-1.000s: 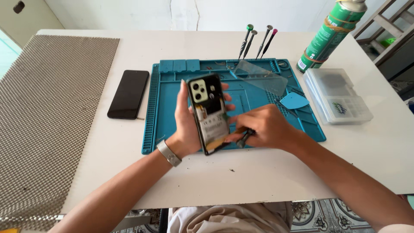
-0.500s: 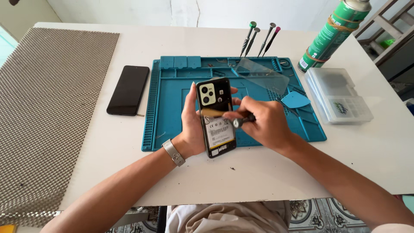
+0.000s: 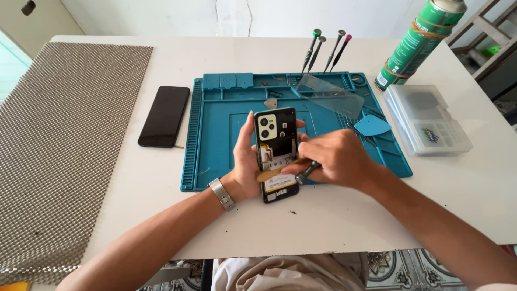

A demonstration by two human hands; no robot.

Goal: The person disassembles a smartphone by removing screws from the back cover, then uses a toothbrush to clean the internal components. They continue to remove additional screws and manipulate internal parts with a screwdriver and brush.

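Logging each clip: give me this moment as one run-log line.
left hand: holds opened phone | right hand: holds screwdriver at phone | under: blue mat | left of mat: black phone

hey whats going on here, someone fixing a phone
A person holds an opened phone, its back cover off, upright in the left hand over a blue work mat. The right hand holds a small dark-handled tool against the phone's middle. Another black phone lies on the white table beside the mat, with screwdrivers standing at the mat's far edge.
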